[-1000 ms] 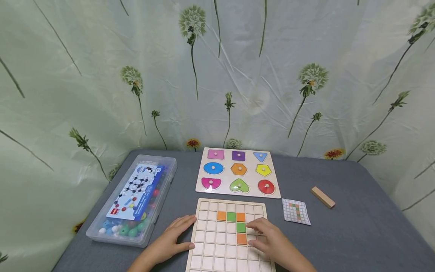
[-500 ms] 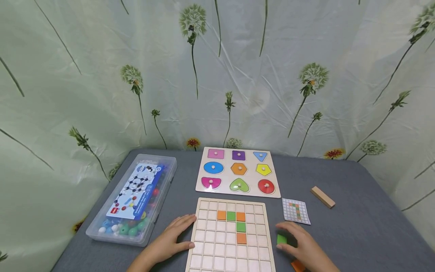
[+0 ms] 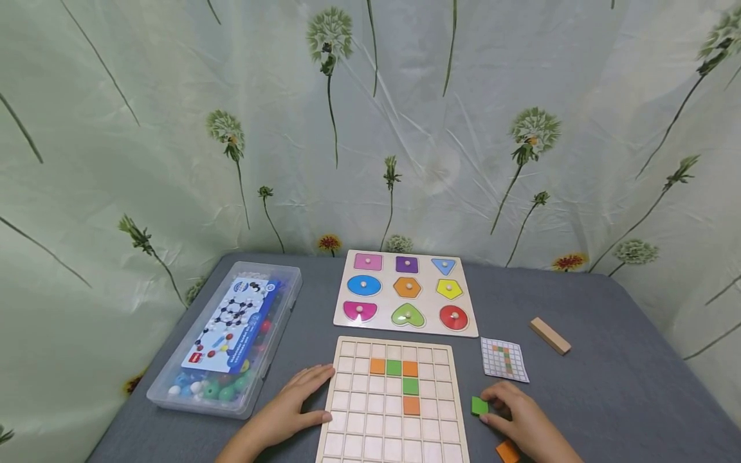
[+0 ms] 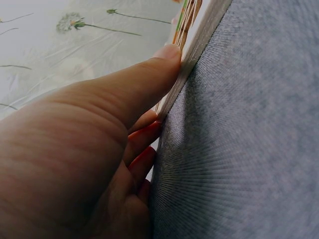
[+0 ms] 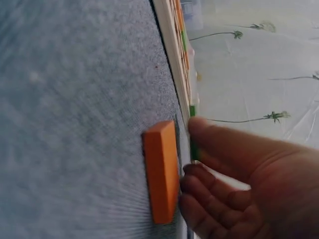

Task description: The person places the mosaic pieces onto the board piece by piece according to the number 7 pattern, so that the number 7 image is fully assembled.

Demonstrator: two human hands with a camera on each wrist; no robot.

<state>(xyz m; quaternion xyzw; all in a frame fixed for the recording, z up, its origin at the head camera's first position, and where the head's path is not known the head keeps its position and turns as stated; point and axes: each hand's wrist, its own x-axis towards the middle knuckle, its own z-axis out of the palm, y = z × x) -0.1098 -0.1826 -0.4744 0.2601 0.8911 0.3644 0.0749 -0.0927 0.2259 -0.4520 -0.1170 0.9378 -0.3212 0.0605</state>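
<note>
A wooden grid board [image 3: 358, 444] lies in front of me with orange and green square tiles set in its cells. My left hand [image 3: 292, 408] rests at the board's left edge, fingers extended; up close in the left wrist view, the thumb [image 4: 149, 79] touches the board's side. To the right of the board, my right hand [image 3: 521, 415] pinches a loose green square tile [image 3: 479, 406] by its right side. An orange tile [image 3: 507, 451] lies on the cloth just below that hand, and the right wrist view shows this orange tile [image 5: 162, 174] beside the fingers.
Behind the board is a knobbed shape puzzle [image 3: 425, 328]. A small pattern card [image 3: 504, 360] and a wooden block [image 3: 550, 335] lie to the right. At left sits a clear plastic case [image 3: 226, 341] of colored balls. A floral curtain [image 3: 428, 128] hangs behind the table.
My right hand has moved right, off the board to the loose tiles, and its fingertips have closed at the green tile's right side. The left hand stays at the board's edge.
</note>
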